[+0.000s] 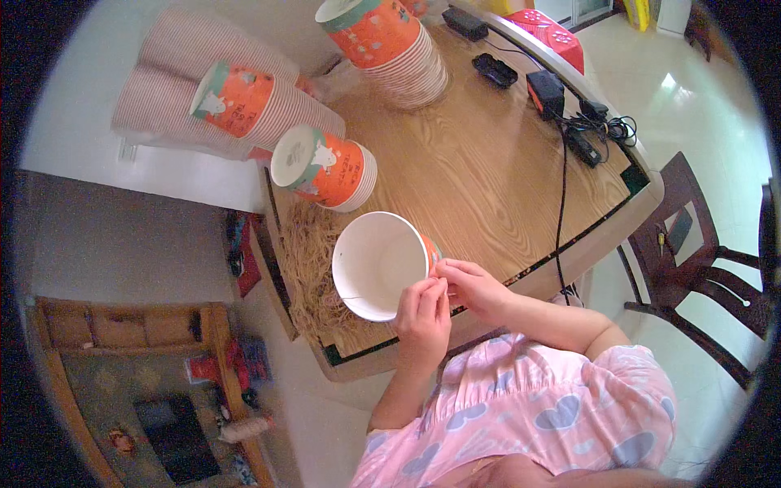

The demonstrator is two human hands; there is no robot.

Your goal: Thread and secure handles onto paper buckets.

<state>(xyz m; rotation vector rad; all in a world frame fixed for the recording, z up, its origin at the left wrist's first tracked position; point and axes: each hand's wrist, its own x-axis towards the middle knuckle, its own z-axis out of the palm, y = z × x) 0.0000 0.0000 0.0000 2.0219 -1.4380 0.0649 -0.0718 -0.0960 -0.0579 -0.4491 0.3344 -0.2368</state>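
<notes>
1. Both hands meet at the rim of 1 orange-and-white paper cup (379, 264) that lies tilted, white inside facing me, at the near edge of the wooden table (488, 171).
2. Left hand (425, 315): fingers closed in a pinch at the cup rim, lower right side. I can't tell what sits between the fingertips; too small.
3. Right hand (472, 286): fingers curled, tips touching the same rim spot, just beside the left hand.
4. Pile of thin tan rubber bands (303, 260) lies on the table, touching the cup's left side.
5. Short stack of matching printed cups (325, 167) lies on its side just behind the held cup.
6. Long sideways stack of cups (232, 98) is further left; 1 tall upright stack (390, 45) stands at the far edge.
7. Black chargers and cables (569, 114) lie on the right part of the table, well apart from the hands.
8. Dark wooden chair (691, 268) stands right of the table.
</notes>
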